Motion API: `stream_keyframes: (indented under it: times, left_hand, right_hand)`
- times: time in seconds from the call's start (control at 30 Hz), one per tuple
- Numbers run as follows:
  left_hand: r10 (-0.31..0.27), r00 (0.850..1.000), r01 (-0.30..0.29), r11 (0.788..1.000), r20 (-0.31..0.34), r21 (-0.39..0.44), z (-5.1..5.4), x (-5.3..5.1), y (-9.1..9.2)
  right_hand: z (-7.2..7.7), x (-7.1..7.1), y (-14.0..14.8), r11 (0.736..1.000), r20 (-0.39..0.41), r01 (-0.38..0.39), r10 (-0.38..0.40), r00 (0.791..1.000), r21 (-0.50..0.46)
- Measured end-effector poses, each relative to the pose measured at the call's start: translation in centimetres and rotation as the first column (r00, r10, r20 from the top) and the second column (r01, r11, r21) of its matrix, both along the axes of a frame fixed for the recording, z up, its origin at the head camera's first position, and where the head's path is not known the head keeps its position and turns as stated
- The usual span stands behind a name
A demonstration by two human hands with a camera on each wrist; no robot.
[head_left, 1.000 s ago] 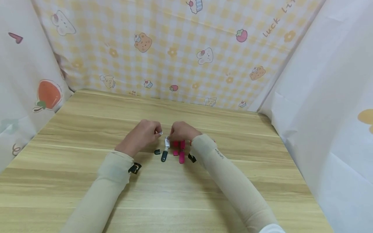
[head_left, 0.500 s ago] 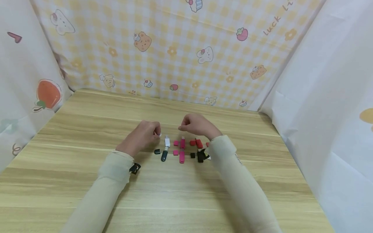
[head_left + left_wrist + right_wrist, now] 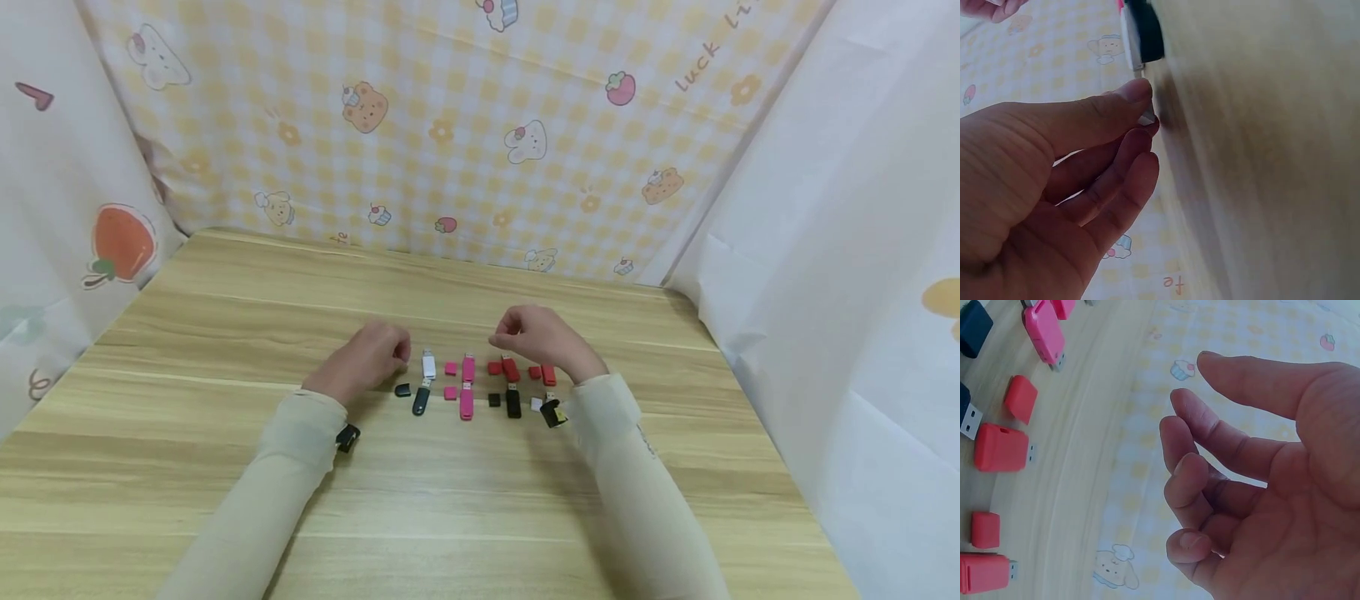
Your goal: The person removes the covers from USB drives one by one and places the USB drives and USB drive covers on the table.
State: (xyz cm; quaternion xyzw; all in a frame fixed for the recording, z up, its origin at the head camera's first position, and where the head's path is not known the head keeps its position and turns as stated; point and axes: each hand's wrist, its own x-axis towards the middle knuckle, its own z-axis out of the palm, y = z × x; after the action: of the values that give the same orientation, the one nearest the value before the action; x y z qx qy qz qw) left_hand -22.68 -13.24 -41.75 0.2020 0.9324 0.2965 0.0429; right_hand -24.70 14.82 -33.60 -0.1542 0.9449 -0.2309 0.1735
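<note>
My left hand [image 3: 367, 360] is low over the wood table, left of the white USB stick [image 3: 429, 367]. In the left wrist view its thumb and forefinger pinch a small white cap [image 3: 1147, 117], mostly hidden by the fingertips. Beyond it show the dark cap [image 3: 1149, 34] and the bare plug of the white stick. My right hand [image 3: 542, 337] hovers behind the red USB stick [image 3: 511, 369], fingers loosely bent. The right wrist view shows nothing between that hand's thumb and fingers.
Uncapped USB sticks lie in two rows, each cap at its left: pink ones [image 3: 467, 403], a black one [image 3: 513, 403], another red one [image 3: 549, 375]. A white cap [image 3: 536, 404] lies near the right wrist's camera. A patterned curtain [image 3: 450, 133] backs the table [image 3: 420, 517].
My right hand has left the white USB stick and moved rightward, uncovering the pink, red and black sticks. The left hand has sunk slightly toward the table beside the white stick.
</note>
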Motion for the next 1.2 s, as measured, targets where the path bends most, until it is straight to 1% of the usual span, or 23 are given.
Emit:
stream_keyframes:
  times: [0.2, 0.53, 0.63, 0.83, 0.93, 1.07, 1.13, 1.2]
  left_hand:
    - [-0.014, 1.000, 0.014, 1.000, -0.008, -0.011, -0.4, -0.1, 0.0]
    - [-0.013, 1.000, 0.012, 0.999, -0.017, -0.039, -0.3, -0.1, 0.2]
    - [-0.006, 1.000, 0.006, 0.999, -0.005, -0.045, -0.1, 0.0, 0.3]
    - [0.010, 0.999, -0.007, 0.998, 0.045, -0.058, 0.0, -0.1, 0.5]
    - [0.008, 0.999, -0.005, 0.998, 0.048, -0.060, 0.1, 0.0, 0.5]
    - [0.005, 0.999, -0.002, 0.998, 0.048, -0.063, 0.5, 0.3, 0.4]
    - [0.021, 0.998, -0.018, 0.998, 0.058, -0.056, 1.0, 0.5, 0.2]
    - [0.051, 0.997, -0.048, 0.998, 0.055, -0.048, 1.7, 0.9, 0.1]
  right_hand:
    - [-0.1, 0.3, 0.4, 1.000, -0.003, 0.007, -0.007, 1.000, -0.022]
    - [0.2, 0.8, 0.8, 0.998, -0.012, 0.023, -0.024, 1.000, -0.052]
    - [0.2, 0.9, 0.7, 0.998, -0.016, 0.019, -0.020, 1.000, -0.056]
    - [0.0, 1.0, 0.7, 0.998, -0.021, 0.011, -0.012, 1.000, -0.059]
    - [0.0, 1.0, 0.8, 0.998, -0.020, 0.013, -0.014, 1.000, -0.064]
    - [0.1, 1.2, 1.1, 0.997, -0.025, 0.016, -0.017, 1.000, -0.078]
    - [0.2, 1.3, 1.2, 0.996, -0.033, 0.021, -0.024, 0.999, -0.088]
    - [0.2, 1.5, 1.4, 0.994, -0.046, 0.029, -0.034, 0.998, -0.103]
